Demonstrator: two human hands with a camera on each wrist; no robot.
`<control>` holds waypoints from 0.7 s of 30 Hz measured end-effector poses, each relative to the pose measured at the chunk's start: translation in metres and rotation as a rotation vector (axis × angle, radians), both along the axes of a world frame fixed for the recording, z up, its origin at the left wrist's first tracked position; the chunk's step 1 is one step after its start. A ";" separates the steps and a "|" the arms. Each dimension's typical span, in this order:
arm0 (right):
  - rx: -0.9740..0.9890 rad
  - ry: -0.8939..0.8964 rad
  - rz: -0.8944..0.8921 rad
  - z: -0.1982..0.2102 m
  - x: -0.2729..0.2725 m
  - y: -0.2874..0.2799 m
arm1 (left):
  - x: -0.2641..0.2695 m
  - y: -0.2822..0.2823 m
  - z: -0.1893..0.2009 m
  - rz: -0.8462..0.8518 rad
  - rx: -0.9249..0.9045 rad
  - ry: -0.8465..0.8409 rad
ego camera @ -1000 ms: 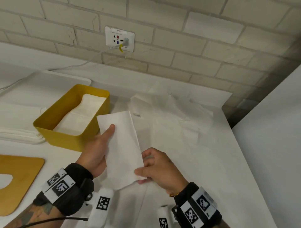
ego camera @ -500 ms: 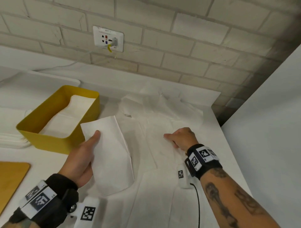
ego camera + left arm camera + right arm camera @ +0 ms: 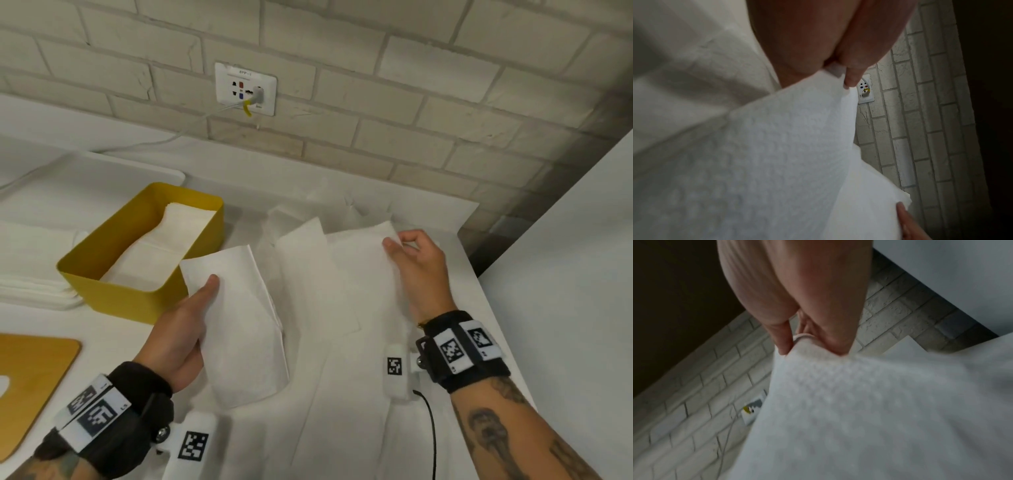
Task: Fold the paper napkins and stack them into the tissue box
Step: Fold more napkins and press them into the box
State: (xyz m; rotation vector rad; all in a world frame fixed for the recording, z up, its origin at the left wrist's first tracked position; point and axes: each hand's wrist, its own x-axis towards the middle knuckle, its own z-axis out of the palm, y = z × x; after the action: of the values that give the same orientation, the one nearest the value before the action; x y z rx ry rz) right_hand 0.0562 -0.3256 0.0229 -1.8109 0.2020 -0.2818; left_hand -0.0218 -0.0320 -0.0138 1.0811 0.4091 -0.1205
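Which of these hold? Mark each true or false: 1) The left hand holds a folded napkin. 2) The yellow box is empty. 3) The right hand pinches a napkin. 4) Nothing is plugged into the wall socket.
1) True: the left hand grips a folded napkin.
2) False: the yellow tissue box already holds folded napkins.
3) True: the right hand pinches the corner of an unfolded napkin.
4) False: a white plug with its cable sits in the wall socket.

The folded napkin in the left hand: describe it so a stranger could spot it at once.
Start at the yellow tissue box on the white counter. Just right of its near corner, the left hand holds the folded napkin. Unlike the loose sheets beside it, it is a compact folded rectangle.
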 end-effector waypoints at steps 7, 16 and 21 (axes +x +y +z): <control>-0.041 -0.129 0.118 0.037 -0.010 -0.006 | 0.005 -0.009 0.006 -0.035 0.008 -0.008; 0.068 -0.355 0.117 0.115 -0.025 -0.002 | 0.009 -0.012 0.009 -0.037 -0.011 -0.024; 0.339 -0.356 0.266 0.143 -0.047 0.010 | 0.011 -0.013 0.012 -0.025 -0.039 -0.022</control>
State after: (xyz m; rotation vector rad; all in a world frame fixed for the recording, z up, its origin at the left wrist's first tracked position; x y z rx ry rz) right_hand 0.0095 -0.3160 0.1662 -1.4049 -0.2291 -0.3518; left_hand -0.0104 -0.0450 -0.0021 1.0480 0.3720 -0.1377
